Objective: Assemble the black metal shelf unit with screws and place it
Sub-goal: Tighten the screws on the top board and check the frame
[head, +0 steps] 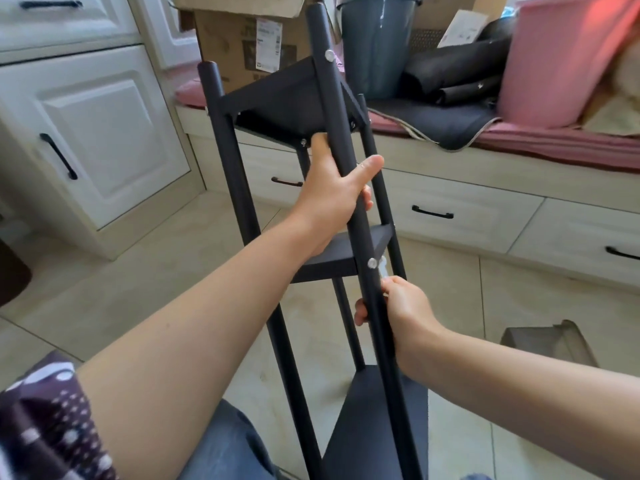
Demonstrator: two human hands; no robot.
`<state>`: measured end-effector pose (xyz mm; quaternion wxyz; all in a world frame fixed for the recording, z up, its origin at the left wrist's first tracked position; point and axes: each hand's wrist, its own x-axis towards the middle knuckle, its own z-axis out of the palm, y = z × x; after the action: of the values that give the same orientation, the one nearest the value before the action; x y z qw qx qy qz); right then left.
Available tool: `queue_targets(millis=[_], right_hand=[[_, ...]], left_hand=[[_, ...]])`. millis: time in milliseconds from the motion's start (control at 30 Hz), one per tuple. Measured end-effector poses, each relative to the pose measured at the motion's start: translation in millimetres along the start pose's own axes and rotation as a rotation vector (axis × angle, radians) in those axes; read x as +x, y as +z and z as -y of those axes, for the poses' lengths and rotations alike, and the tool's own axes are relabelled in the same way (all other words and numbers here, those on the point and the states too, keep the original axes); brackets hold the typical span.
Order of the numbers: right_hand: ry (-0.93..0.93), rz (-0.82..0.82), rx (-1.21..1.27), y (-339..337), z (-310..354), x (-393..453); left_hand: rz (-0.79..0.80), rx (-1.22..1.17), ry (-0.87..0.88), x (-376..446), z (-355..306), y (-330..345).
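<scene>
We steady the black shelf unit, its long axis tilting away from us, left hand wrapped round the near post, right hand lower, apparently pinching a small tool by a screw.

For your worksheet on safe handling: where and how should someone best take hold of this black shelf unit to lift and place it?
Grip the shelf unit by its round upright poles, between the shelves, coming from the near side as the left hand and right hand do on the front pole. The poles are slim enough for fingers to wrap; the shelf plates have thin edges and offer poorer purchase.
</scene>
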<state>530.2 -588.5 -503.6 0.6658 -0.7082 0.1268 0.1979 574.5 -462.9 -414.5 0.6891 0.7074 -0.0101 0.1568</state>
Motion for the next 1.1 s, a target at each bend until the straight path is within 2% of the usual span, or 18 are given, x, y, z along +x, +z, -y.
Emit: queue_targets(millis=[100,200,300,367,400,467,533,600,700,833,1100], right_hand=[[-0.035,-0.074,0.097,-10.4,6.2,6.7],[-0.076,-0.110,0.146,-24.2,15.2,12.9],[-0.106,-0.125,0.131,-36.1,20.3,18.2],[-0.105,-0.141,0.123,-42.0,21.9,21.0],[-0.105,-0.151,0.128,-44.7,22.9,22.3],[-0.111,-0.168,0.127,-50.3,25.9,25.6],[-0.111,-0.186,0.123,-54.1,28.7,28.3],[-0.104,-0.198,0.133,-56.8,29.6,30.8],[-0.106,-0.205,0.145,-60.5,29.4,33.4],[-0.140,-0.196,0.151,-67.4,27.3,34.1],[-0.248,-0.143,0.139,-68.2,24.5,43.4]], left_hand=[[0.095,0.104,0.014,-2.2,-0.1,-2.7],[0.055,0.464,0.220,-7.0,8.2,-18.2],[-0.191,0.779,0.535,-8.4,17.9,-39.4],[-0.380,0.880,0.572,-5.5,22.9,-53.9],[-0.438,0.856,0.513,-4.4,24.6,-59.5],[-0.459,0.629,0.251,-3.7,27.2,-64.0],[-0.359,0.289,-0.082,-5.1,28.5,-59.3],[-0.202,0.027,-0.277,-6.2,32.1,-50.7],[-0.078,-0.176,-0.302,-4.1,33.4,-39.8],[-0.055,-0.308,-0.299,1.2,31.9,-26.7],[-0.281,-0.229,-0.210,2.2,34.8,-15.2]])
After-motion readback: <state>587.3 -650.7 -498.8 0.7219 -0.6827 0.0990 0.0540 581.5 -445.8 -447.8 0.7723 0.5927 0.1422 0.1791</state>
